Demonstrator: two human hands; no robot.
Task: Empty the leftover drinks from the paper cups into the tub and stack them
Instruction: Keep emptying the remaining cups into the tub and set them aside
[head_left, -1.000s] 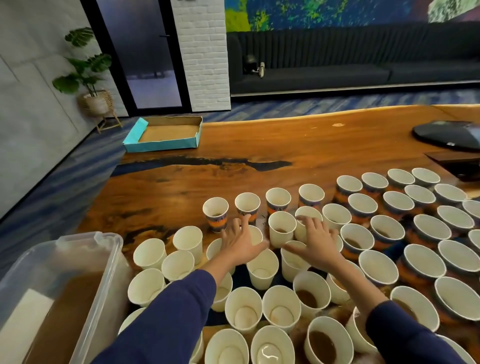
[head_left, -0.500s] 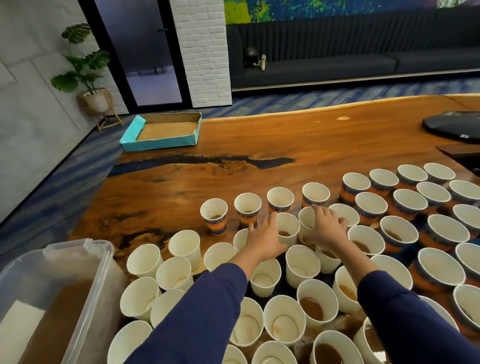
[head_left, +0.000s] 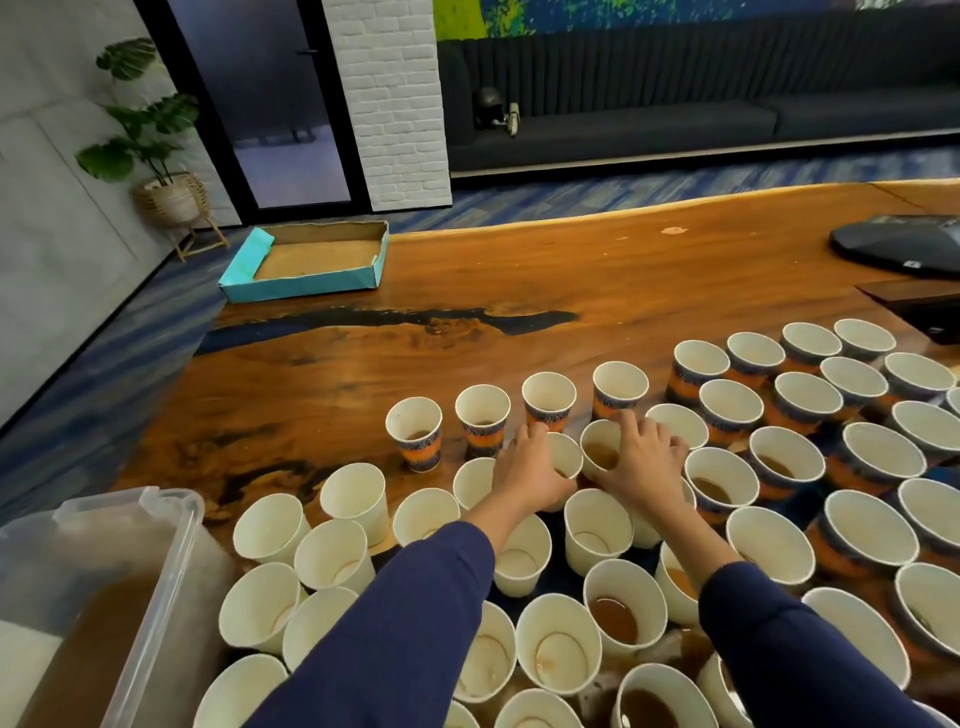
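Left hand (head_left: 530, 470) and right hand (head_left: 641, 462) each apparently around 1 unlabelled paper cup (head_left: 600, 449).

Both hands on neighbouring paper cups mid-table: left hand (head_left: 530, 470) gripping white cup (head_left: 563, 457), right hand (head_left: 641, 462) gripping cup with brown drink (head_left: 597, 449); tub (head_left: 171, 566) at left.

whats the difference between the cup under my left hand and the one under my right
The cup under the left hand shows no drink in the part of its inside that is visible; the cup under the right hand holds brown drink. The left one is more covered by fingers, the right one's mouth is more open to view. Both are white inside, upright, and side by side on the table.
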